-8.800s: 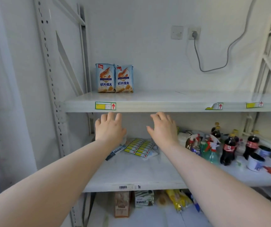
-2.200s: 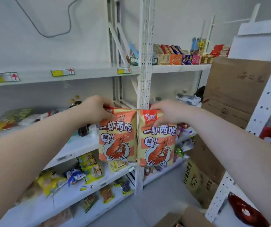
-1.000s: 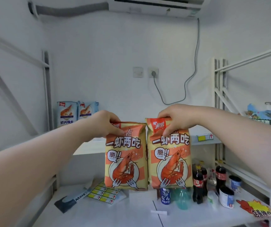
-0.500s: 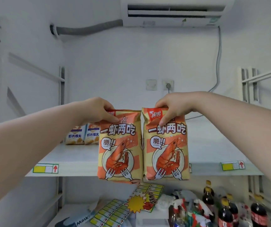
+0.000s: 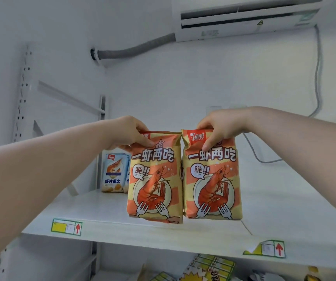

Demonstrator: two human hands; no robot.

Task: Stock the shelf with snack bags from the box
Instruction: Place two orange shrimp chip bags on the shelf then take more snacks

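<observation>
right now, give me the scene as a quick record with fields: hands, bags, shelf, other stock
left hand: pinches top of left bag
right hand: pinches top of right bag
bags: orange shrimp snacks, upright, side by side, fronts to camera
shelf: bags at its front; whether their bottoms touch it is unclear
blue bags: standing at back left of shelf
tags: yellow, on shelf's front edge

Left snack bag (image 5: 155,179) touching right snack bag (image 5: 211,179), side by side at shelf (image 5: 102,211) front edge; small bags (image 5: 113,173) behind, back-left corner.
</observation>
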